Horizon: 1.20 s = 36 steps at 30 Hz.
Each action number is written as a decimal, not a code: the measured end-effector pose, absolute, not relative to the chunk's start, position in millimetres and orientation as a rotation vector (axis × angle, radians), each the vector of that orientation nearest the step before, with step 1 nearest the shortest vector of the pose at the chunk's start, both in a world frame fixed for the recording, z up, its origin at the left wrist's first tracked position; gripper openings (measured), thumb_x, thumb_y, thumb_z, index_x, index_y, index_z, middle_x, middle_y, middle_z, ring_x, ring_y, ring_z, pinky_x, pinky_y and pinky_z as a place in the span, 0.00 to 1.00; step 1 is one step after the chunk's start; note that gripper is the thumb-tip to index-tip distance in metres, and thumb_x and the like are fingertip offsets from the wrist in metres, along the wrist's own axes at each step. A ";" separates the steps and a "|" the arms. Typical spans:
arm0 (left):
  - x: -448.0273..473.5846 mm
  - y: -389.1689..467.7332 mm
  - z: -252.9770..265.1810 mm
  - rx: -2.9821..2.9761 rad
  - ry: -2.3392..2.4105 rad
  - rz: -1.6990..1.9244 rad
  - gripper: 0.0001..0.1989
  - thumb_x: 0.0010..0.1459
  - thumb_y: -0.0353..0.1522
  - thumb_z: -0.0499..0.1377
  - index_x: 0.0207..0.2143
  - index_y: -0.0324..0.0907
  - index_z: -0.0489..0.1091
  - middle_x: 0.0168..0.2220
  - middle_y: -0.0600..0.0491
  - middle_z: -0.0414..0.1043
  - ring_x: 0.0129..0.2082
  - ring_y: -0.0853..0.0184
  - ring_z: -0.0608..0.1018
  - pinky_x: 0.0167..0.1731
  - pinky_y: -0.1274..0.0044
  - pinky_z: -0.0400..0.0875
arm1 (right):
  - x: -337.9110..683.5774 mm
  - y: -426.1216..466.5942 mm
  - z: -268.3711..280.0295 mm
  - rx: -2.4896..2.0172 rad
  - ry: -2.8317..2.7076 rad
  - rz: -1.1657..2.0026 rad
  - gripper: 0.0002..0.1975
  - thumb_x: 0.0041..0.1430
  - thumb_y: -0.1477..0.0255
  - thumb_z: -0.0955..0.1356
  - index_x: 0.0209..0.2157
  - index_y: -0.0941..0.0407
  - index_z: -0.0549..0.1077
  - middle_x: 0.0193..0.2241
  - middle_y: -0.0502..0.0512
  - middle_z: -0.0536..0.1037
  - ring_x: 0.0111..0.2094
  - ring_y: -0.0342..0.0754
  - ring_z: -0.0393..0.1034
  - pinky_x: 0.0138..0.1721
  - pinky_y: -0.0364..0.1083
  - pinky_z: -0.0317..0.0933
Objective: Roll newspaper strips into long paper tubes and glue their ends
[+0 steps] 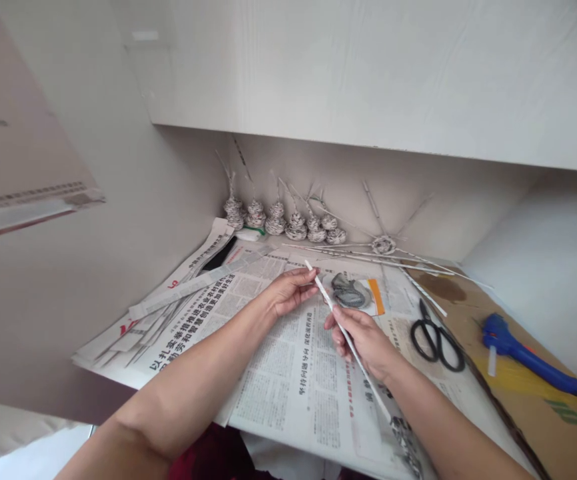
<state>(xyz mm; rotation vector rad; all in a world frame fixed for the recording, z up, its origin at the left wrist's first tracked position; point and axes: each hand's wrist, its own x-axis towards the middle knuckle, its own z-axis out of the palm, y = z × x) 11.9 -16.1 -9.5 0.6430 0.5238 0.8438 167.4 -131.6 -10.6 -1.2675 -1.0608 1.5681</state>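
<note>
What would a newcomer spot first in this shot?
Probably the thin, pale stick slanting through the right hand at center, its upper end by the left hand. Next, perhaps, the row of gourd-shaped woven pieces standing along the back. The bright blue glue gun also pops, lying at the right over brown cardboard.

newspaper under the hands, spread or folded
Spread: the newspaper lies flat beneath the left hand and right hand, columns of print facing up.
</note>
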 end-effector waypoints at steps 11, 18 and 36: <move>9.8 -21.2 -5.3 0.701 0.461 0.796 0.08 0.53 0.25 0.61 0.38 0.33 0.74 0.28 0.49 0.74 0.26 0.72 0.77 0.28 0.82 0.75 | 167.6 -133.5 -12.2 -1.117 -0.961 1.804 0.18 0.57 0.55 0.64 0.31 0.57 0.70 0.15 0.45 0.64 0.14 0.38 0.60 0.12 0.38 0.50; 8.8 -12.7 -8.6 0.649 0.535 0.883 0.04 0.52 0.24 0.62 0.33 0.33 0.73 0.25 0.51 0.73 0.23 0.74 0.76 0.24 0.85 0.73 | 169.1 -132.9 -9.9 -1.226 -1.047 1.684 0.18 0.56 0.54 0.65 0.31 0.57 0.71 0.16 0.45 0.65 0.15 0.38 0.61 0.12 0.37 0.50; -2.4 2.4 -6.9 0.493 0.552 0.992 0.06 0.56 0.29 0.60 0.31 0.33 0.72 0.20 0.55 0.68 0.15 0.77 0.71 0.16 0.87 0.70 | 171.9 -133.3 -8.5 -1.085 -1.056 1.927 0.22 0.58 0.53 0.63 0.32 0.59 0.73 0.15 0.48 0.68 0.15 0.41 0.65 0.13 0.38 0.54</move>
